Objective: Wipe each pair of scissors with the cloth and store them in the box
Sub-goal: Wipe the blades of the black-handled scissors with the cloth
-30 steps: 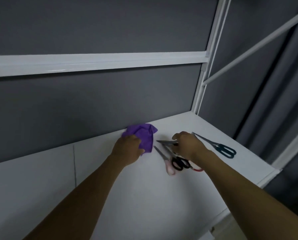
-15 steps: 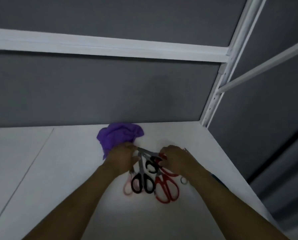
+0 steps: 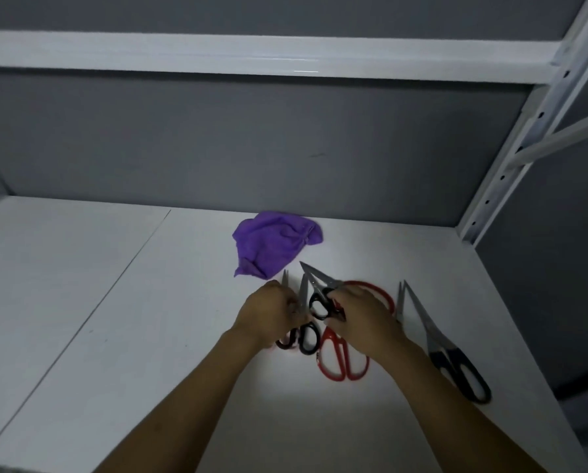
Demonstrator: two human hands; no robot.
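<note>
A crumpled purple cloth (image 3: 275, 244) lies on the white shelf (image 3: 115, 319) near the back wall, free of both hands. Just in front of it several scissors lie in a cluster. My left hand (image 3: 268, 314) is curled over the blades of black-handled scissors (image 3: 308, 337) and a pink-handled pair (image 3: 287, 341). My right hand (image 3: 357, 317) grips another black-handled pair (image 3: 320, 302) whose blades point up and left. Red-handled scissors (image 3: 342, 361) lie under my right wrist. Long dark-handled scissors (image 3: 456, 363) lie apart at the right. No box shows.
A grey back panel and a white shelf rail (image 3: 251, 52) stand behind the shelf. A white perforated upright (image 3: 524, 131) rises at the right corner. The shelf's right edge (image 3: 541, 353) runs close to the dark-handled scissors. A thin seam (image 3: 115, 278) crosses the shelf at left.
My left hand has let go of the cloth and come onto the scissors. My right hand has taken hold of a black-handled pair. The view has tilted down and left.
</note>
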